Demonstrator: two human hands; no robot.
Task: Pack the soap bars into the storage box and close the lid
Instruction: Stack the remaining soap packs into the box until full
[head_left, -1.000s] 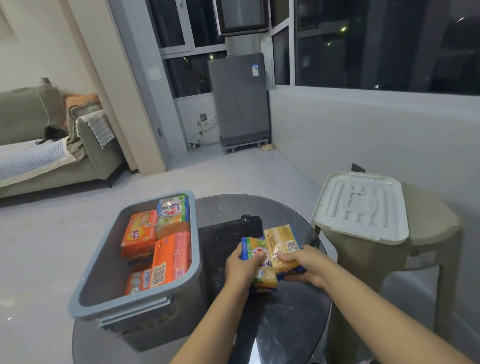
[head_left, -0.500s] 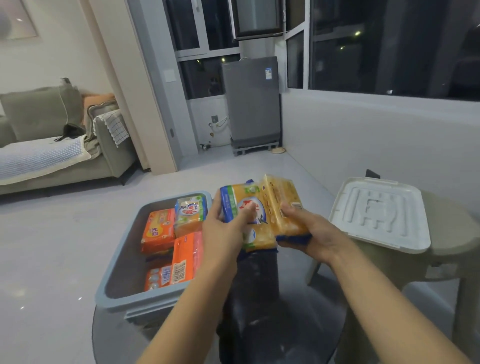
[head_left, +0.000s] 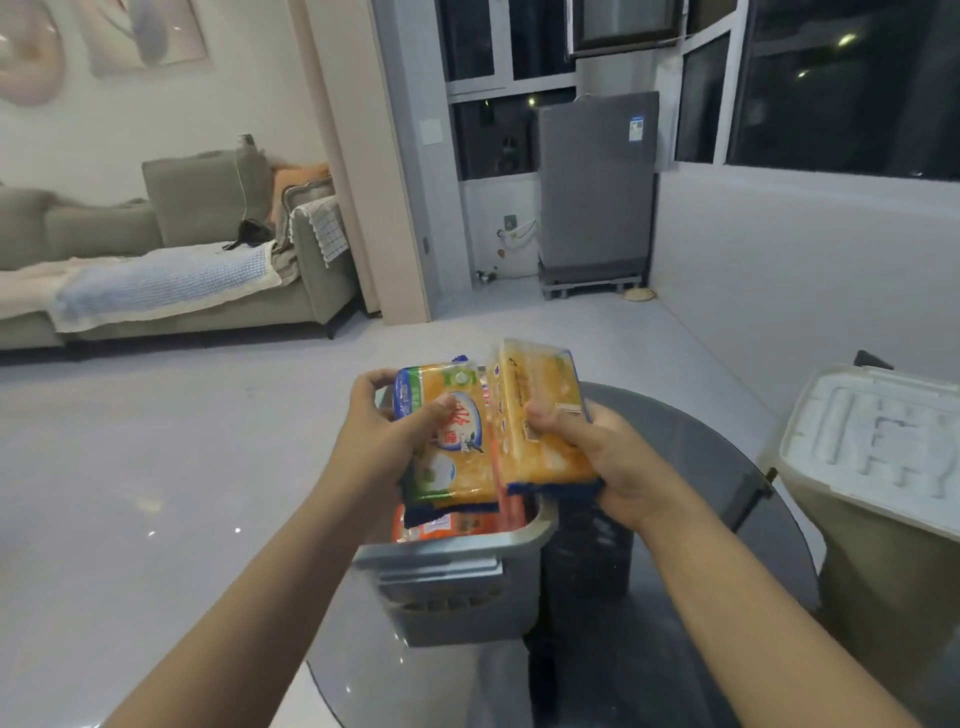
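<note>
Since a moment ago we have lifted the two soap packs higher, above the grey storage box (head_left: 452, 551). Our left hand (head_left: 387, 431) grips the left soap pack (head_left: 447, 441), yellow bars in clear film with blue edging and a red-and-blue logo whose writing we cannot read. Our right hand (head_left: 597, 457) clasps the right soap pack (head_left: 540, 410), plain yellow side up. Orange packs (head_left: 457, 522) lie inside the box. The white lid (head_left: 878, 441) rests on a stool, apart from the glass surface (head_left: 691, 452).
</note>
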